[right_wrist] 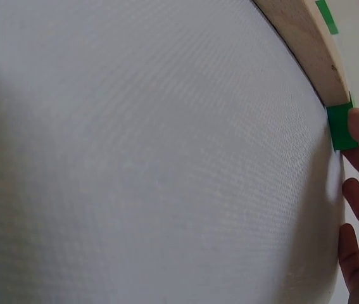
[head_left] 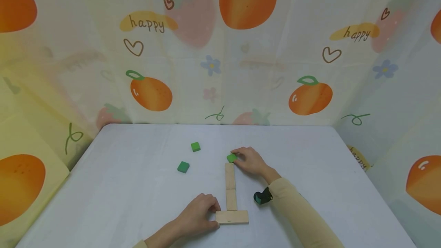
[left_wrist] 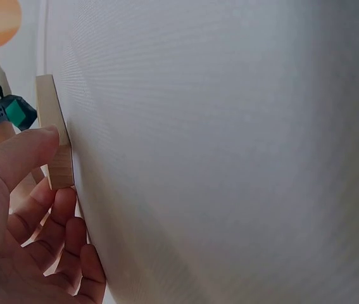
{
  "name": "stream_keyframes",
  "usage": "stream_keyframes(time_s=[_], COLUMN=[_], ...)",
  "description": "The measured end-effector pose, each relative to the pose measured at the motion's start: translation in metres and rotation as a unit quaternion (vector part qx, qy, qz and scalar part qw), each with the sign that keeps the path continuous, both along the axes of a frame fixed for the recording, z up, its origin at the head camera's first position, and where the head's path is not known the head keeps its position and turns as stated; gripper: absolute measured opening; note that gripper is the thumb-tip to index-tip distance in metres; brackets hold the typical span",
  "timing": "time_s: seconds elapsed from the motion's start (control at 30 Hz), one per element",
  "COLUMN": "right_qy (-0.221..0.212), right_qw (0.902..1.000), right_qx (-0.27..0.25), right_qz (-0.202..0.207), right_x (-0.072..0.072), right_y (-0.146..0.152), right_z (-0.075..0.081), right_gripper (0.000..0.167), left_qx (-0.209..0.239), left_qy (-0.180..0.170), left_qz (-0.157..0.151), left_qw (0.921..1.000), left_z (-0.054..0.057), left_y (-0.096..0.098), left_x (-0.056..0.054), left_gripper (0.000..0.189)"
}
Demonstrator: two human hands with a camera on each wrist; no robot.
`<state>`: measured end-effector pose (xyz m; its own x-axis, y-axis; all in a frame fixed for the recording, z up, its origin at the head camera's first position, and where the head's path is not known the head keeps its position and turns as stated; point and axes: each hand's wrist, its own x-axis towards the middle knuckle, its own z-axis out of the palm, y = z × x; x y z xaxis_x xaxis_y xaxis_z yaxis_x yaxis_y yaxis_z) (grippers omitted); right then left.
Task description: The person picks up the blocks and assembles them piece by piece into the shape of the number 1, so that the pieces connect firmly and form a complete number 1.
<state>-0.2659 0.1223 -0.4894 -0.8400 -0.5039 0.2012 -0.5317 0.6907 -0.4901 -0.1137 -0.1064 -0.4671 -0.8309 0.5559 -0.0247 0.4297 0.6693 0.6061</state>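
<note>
Three plain wooden blocks lie on the white table in an upside-down T. One block point(head_left: 237, 217) runs crosswise at the near end, and two others, a middle block point(head_left: 231, 199) and a far block point(head_left: 229, 176), line up away from it. My left hand point(head_left: 197, 215) holds the left end of the crosswise block between thumb and fingers; the left wrist view shows the thumb on that block point(left_wrist: 52, 114). My right hand point(head_left: 250, 160) pinches a small green block point(head_left: 232, 158) at the far end of the line. In the right wrist view this green block point(right_wrist: 340, 126) sits against the wooden block's end.
Two more green blocks, a lighter one point(head_left: 195, 147) and a darker one point(head_left: 183, 167), lie left of the wooden line. A dark wrist camera point(head_left: 263, 196) hangs at the right sleeve. A fruit-printed cloth point(head_left: 248, 53) stands behind the white table point(head_left: 138, 186).
</note>
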Motion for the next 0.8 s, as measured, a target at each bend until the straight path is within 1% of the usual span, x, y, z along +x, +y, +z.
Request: stream_keyframes(time_s=[0.33, 0.53, 0.8], right_qy=[-0.002, 0.003, 0.005], right_qw=[1.0, 1.0, 0.9999], right_qx=[-0.001, -0.006, -0.008], right_qz=[0.002, 0.003, 0.005], right_x=[-0.0001, 0.0003, 0.0001], right_y=[-0.0002, -0.0003, 0.0001], right_z=[0.0001, 0.0005, -0.0003], right_gripper=[0.031, 0.031, 0.031], left_qx=[0.0, -0.008, -0.005], left_qy=[0.006, -0.003, 0.01], left_qz=[-0.007, -0.009, -0.024], left_qw=[1.0, 0.9999, 0.9997], left_z=[-0.004, -0.0046, -0.0045], left_y=[-0.0003, -0.0007, -0.0029], left_x=[-0.0015, -0.0032, -0.003], left_gripper=[0.027, 0.029, 0.032])
